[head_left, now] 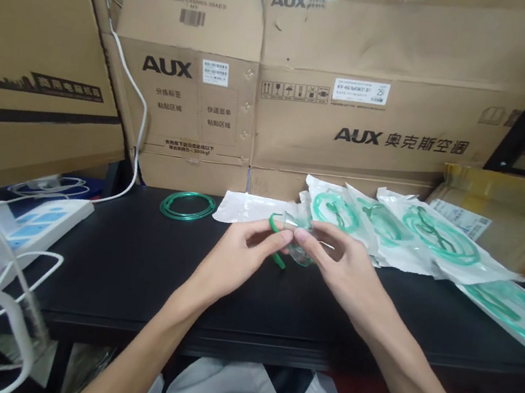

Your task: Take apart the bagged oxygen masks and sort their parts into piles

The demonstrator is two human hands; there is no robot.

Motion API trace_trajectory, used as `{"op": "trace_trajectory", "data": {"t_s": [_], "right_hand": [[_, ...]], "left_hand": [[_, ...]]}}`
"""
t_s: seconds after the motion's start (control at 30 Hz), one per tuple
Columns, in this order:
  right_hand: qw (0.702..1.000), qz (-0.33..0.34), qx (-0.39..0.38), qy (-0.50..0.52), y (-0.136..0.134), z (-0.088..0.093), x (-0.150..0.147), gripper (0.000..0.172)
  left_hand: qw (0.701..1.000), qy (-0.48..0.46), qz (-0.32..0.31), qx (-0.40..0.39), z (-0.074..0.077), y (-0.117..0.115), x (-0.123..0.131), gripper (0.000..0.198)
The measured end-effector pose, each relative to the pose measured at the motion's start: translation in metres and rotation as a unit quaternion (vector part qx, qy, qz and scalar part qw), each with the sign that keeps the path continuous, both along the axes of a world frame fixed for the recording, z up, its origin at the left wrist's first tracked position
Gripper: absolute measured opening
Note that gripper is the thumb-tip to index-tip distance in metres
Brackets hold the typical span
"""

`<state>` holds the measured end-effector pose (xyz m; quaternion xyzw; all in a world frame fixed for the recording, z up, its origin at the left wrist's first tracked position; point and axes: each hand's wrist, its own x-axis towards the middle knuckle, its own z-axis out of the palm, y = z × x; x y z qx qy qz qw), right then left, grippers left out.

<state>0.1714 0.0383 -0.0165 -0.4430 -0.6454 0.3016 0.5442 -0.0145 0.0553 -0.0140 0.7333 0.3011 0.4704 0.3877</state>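
Observation:
Above the black tabletop [130, 254], both hands meet around a clear plastic breathing mask [300, 255]. My left hand [238, 246] is closed at its left side, thumb and fingers pinching near the green strap [277, 260], whose loose end hangs below. My right hand [343, 259] grips the mask from the right, its thumb almost touching the left thumb. Fingers cover much of the mask, so how the strap joins it is hidden. A coil of green tubing [188, 216] lies farther left, beside a flat white wrapper [252, 210].
Several sealed white packets [375, 249] with green tubing inside overlap along the right. A white power strip [57, 225] with plugs and tangled cables occupies the left. Large cardboard boxes [292, 141] stand across the back, and another cardboard panel [41, 35] leans in at the left.

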Motion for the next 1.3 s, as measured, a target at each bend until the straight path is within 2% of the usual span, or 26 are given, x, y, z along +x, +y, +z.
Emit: {"op": "trace_trajectory", "data": {"t_s": [0.1, 0.17, 0.27, 0.37, 0.43, 0.6, 0.67, 0.8, 1.0, 1.17, 1.3], "right_hand": [[1.000, 0.026, -0.006, -0.001, -0.003, 0.003, -0.003, 0.038], [0.998, 0.054, -0.011, 0.014, -0.005, 0.005, -0.001, 0.035], [0.995, 0.092, -0.003, 0.039, -0.006, 0.008, 0.004, 0.029], [0.996, 0.085, 0.012, 0.026, -0.006, 0.008, 0.007, 0.026], [0.997, 0.073, 0.009, 0.003, -0.006, 0.007, 0.007, 0.027], [0.994, 0.106, 0.010, -0.003, -0.004, 0.002, 0.006, 0.034], [0.993, 0.119, 0.013, 0.018, -0.003, 0.001, 0.005, 0.033], [0.988, 0.131, 0.026, 0.072, -0.002, 0.003, 0.006, 0.030], [0.990, 0.112, 0.036, 0.081, -0.003, 0.009, 0.009, 0.033], [0.994, 0.097, 0.045, -0.005, -0.002, 0.006, 0.009, 0.039], [0.994, 0.075, 0.051, -0.066, 0.002, -0.001, 0.011, 0.042]], "left_hand": [[0.998, 0.052, -0.037, 0.012, 0.000, -0.003, 0.000, 0.028], [0.995, 0.089, -0.025, 0.021, 0.001, -0.004, -0.002, 0.030], [0.990, 0.116, 0.052, 0.059, 0.003, -0.003, -0.008, 0.037], [0.981, 0.106, 0.127, 0.097, 0.005, -0.001, -0.013, 0.044], [0.985, 0.091, 0.116, 0.088, 0.005, 0.000, -0.014, 0.044], [0.999, 0.027, -0.019, 0.025, 0.002, 0.000, -0.008, 0.045], [0.999, 0.025, -0.045, 0.013, 0.001, 0.000, -0.007, 0.043], [0.999, 0.022, -0.034, 0.004, 0.000, 0.004, -0.008, 0.042], [0.999, 0.026, -0.023, -0.038, 0.001, 0.005, -0.011, 0.043], [0.996, 0.065, 0.005, -0.063, -0.004, 0.010, -0.012, 0.031], [0.984, 0.166, 0.065, -0.030, -0.003, 0.012, -0.020, 0.028]]}}
